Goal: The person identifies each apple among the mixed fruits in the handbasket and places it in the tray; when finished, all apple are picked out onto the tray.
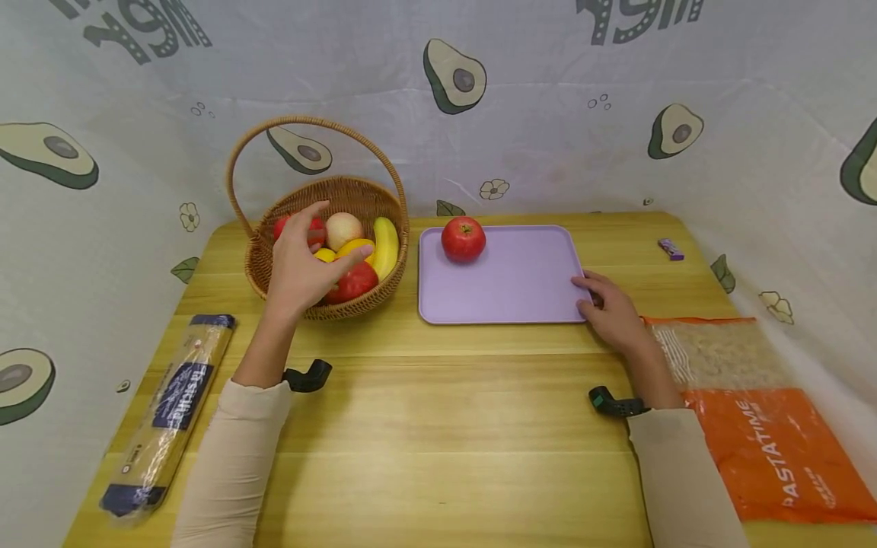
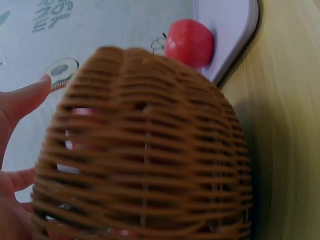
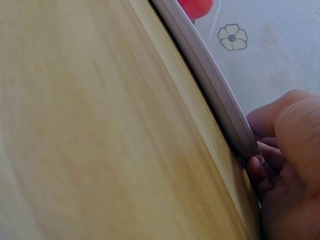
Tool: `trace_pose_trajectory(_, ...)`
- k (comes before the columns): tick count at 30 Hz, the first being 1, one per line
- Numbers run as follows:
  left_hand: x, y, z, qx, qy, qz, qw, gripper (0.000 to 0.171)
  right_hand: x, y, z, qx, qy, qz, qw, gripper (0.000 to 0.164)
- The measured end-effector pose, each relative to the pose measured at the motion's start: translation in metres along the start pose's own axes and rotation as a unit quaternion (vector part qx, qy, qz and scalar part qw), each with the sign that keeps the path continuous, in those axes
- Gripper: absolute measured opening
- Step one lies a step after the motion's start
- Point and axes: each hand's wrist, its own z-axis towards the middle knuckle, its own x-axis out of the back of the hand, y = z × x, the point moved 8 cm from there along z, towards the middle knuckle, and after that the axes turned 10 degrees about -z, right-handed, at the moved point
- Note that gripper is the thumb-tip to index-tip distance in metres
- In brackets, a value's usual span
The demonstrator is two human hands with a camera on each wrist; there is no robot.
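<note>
The left grip (image 1: 304, 262) is spread wide above the basket (image 1: 366, 303); the tray (image 1: 507, 285) beside it is pinched at its right edge by the right grip (image 1: 610, 308). The basket's front red fruit (image 1: 356, 283), probably firm and slippery, is best held around its sides.

A pale wooden table (image 1: 445, 426) with a lilac tray (image 1: 527, 278) towards its far side.
From where I stand behind the person, the grain runs crosswise under everything: a wicker basket (image 1: 356, 307) sits just left of the tray, a long clear pack with dark blue bands (image 1: 180, 399) lies left of it and nearer, an orange bag lettered PASTATIME (image 1: 767, 449) lies flat to its right and nearer, and a small purple item (image 1: 671, 250) rests well to its right.
</note>
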Motion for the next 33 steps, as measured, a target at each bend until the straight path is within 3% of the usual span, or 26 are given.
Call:
trace_pose_trajectory(11, 0.025, -0.025, 0.008, 0.078, 0.024, 0.094, 0.9922, 0.108, -0.002, 0.003, 0.0, -0.005, -0.002, -0.004, 1.0, 0.048)
trace_pose_trajectory(21, 0.031, -0.037, 0.013, 0.112, 0.027, 0.126, 0.9853, 0.099, -0.002, 0.005, 0.002, -0.002, 0.002, -0.003, 1.0, 0.048)
trace_pose_trajectory(33, 0.029, -0.047, 0.025, 0.147, -0.017, 0.157, 0.9766, 0.107, -0.003, 0.004, 0.002, -0.006, 0.002, -0.005, 1.0, 0.048)
